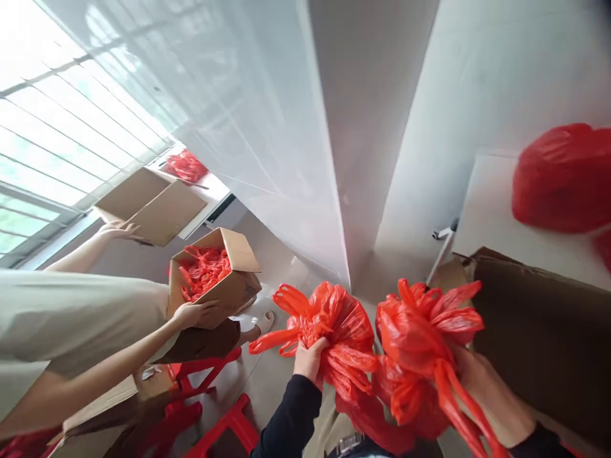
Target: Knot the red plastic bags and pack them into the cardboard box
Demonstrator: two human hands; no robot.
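My left hand (310,362) is closed round the gathered neck of a bunch of red plastic bags (341,318), whose loops and handles spread out above the fingers. Beside it, my right hand (470,375) grips a second bunch of red plastic bags (415,334), with long handles hanging down over the wrist. The two bunches touch each other low in front of my belt. Part of my right fingers is hidden behind the red plastic. What the bags contain, if anything, cannot be made out.
At left, another person holds a cardboard box (243,251) full of red plastic and a second box (165,210). Red stools (229,429) stand on the floor. A pillar (329,159) rises ahead. At right are a dark open box (539,337) and a big red bag (563,178) on a table.
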